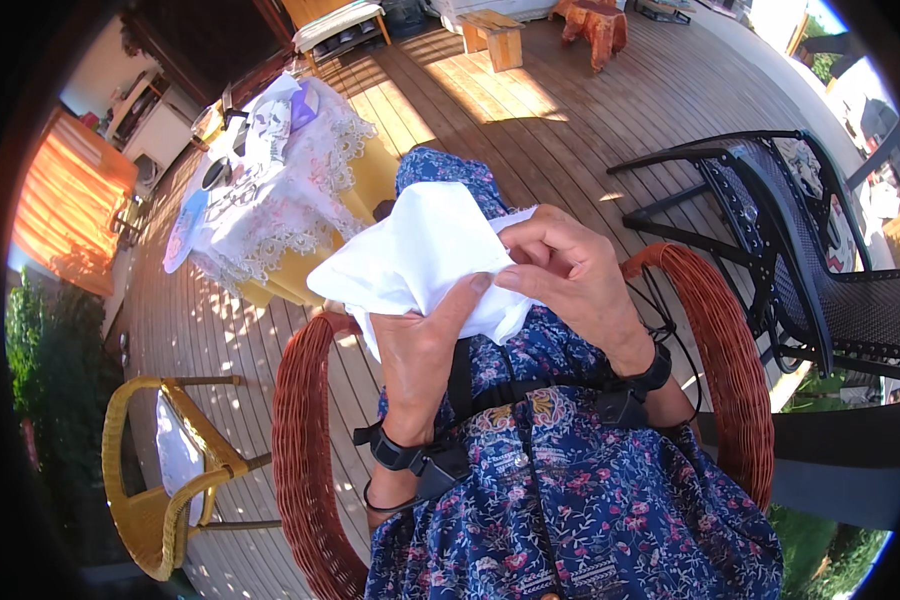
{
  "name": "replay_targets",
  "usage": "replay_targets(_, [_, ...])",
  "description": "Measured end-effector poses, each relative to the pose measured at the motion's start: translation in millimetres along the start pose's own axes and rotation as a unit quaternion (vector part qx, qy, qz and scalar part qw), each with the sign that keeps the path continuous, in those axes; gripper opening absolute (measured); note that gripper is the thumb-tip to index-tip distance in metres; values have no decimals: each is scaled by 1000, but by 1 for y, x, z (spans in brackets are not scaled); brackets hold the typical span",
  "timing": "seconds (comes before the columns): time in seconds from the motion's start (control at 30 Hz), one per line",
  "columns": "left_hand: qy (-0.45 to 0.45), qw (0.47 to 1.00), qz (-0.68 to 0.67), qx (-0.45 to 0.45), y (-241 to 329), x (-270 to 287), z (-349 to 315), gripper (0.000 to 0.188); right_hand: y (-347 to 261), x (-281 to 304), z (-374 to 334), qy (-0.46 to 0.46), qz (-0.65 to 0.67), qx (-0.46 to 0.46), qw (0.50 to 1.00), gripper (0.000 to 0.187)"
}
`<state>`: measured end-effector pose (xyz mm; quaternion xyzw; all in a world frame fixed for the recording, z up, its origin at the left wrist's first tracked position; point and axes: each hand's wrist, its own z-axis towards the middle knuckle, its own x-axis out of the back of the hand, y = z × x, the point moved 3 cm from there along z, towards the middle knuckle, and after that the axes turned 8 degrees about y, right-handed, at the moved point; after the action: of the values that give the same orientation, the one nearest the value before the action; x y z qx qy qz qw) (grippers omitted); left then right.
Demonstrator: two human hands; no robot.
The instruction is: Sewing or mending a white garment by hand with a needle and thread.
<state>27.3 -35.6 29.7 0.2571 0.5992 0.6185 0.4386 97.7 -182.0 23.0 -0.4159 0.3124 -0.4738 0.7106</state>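
Observation:
A white cloth (420,245) is held up in front of me above my lap, its folds hanging over my fingers. My left hand (420,345) grips it from below, thumb on top along the near edge and the other fingers hidden beneath. On the cloth's right edge, my right hand (570,275) pinches with thumb and forefinger, the remaining fingers curled. Whether something small, such as a needle, sits in that pinch is too small to see. Under both hands lies the blue floral dress (530,480) on my lap.
Red-brown wicker armrests (305,450) flank me. Ahead to the left stands a table with a lace-edged tablecloth (270,215), bearing glasses and other items. A yellow wicker chair (135,480) is at left, a black metal chair (790,230) at right. A wooden stool (493,38) stands farther off on the plank deck.

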Motion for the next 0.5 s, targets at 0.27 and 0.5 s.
replay_targets(0.27, [-25, 999, -30, 32, -1, 1, 0, 38, 8, 7, 2, -10, -28, -31, 999, 24])
replay_targets(0.5, [-11, 999, -21, 25, -3, 6, 2, 36, 7, 10, -4, -40, 65, -79, 994, 29])
